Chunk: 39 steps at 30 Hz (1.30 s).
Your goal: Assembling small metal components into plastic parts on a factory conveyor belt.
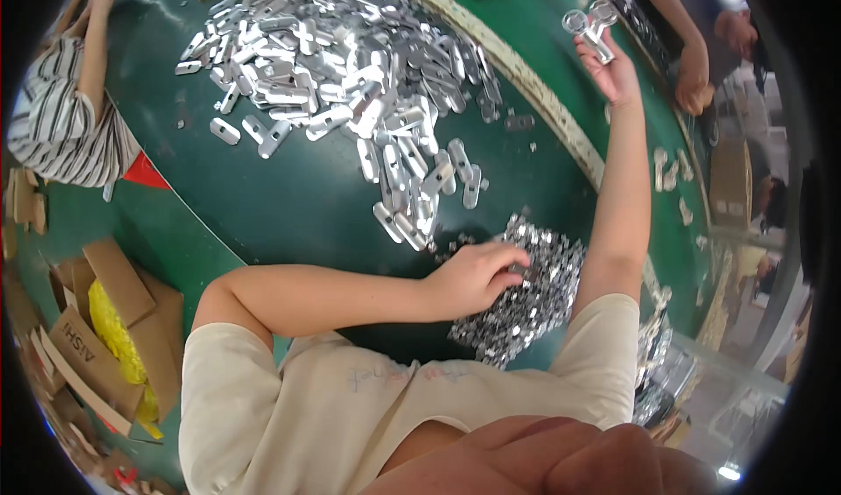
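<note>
My left hand (473, 278) reaches over a heap of small shiny metal pieces (534, 298) close to my body. Its fingers are curled, with a gap showing between thumb and forefinger, and no piece can be seen in it. Stretched out to the far right, my right hand (613, 76) is closed on round-headed metal parts (598, 46); two round heads show beyond the fingers. A large pile of flat, oblong silver metal plates (333, 66) covers the far middle of the dark green table (298, 206), some spilling toward the small-piece heap.
A worn cream rail (517, 70) curves between the table and a green strip (674, 267) carrying similar round-headed parts (670, 175). People work at the far left and far right. An open cardboard box (162, 320) with yellow plastic stands at the left.
</note>
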Motion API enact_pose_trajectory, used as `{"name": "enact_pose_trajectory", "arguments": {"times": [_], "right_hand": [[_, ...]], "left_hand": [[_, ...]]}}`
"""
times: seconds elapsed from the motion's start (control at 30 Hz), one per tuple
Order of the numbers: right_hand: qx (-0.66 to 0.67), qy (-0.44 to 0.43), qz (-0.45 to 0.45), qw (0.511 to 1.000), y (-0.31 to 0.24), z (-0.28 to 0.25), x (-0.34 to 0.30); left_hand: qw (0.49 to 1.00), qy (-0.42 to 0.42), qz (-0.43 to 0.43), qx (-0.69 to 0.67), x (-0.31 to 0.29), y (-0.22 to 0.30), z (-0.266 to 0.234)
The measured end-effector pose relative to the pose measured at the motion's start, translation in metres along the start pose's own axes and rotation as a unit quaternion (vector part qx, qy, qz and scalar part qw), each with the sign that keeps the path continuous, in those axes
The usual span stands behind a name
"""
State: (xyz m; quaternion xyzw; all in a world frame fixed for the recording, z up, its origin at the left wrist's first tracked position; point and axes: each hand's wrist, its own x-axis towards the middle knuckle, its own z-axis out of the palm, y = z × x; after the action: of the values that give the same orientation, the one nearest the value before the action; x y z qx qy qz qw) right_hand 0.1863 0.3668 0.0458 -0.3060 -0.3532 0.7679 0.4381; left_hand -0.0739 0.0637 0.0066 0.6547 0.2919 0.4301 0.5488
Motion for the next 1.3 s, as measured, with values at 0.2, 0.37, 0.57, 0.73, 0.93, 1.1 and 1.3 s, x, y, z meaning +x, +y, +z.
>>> {"name": "enact_pose_trajectory", "arguments": {"times": [0.2, 0.37, 0.57, 0.73, 0.93, 1.1, 1.3], "right_hand": [[0.056, -0.148, 0.018, 0.987, 0.007, 0.025, -0.077], [-0.049, -0.036, -0.044, 0.997, 0.003, 0.013, -0.076], [-0.459, 0.308, -0.191, 0.811, 0.027, -0.007, 0.007], [-0.576, 0.269, -0.149, 0.757, 0.012, 0.031, -0.092], [-0.719, 0.351, 0.111, 0.59, 0.023, 0.073, -0.338], [-0.763, 0.527, -0.025, 0.374, 0.104, 0.086, -0.521], [-0.681, 0.636, 0.002, 0.363, 0.223, 0.058, -0.638]], "left_hand": [[0.998, -0.031, -0.055, -0.003, 0.006, 0.0, -0.008], [0.995, -0.046, -0.088, -0.028, 0.009, 0.005, -0.003], [0.996, -0.036, -0.08, -0.024, -0.003, 0.005, 0.007], [0.993, -0.047, -0.093, -0.054, -0.005, -0.004, 0.008], [0.986, -0.049, -0.146, -0.063, 0.0, -0.002, -0.001], [0.98, -0.094, -0.128, -0.123, 0.014, 0.017, -0.008], [0.979, -0.098, -0.143, -0.106, 0.013, 0.028, -0.005]]}}
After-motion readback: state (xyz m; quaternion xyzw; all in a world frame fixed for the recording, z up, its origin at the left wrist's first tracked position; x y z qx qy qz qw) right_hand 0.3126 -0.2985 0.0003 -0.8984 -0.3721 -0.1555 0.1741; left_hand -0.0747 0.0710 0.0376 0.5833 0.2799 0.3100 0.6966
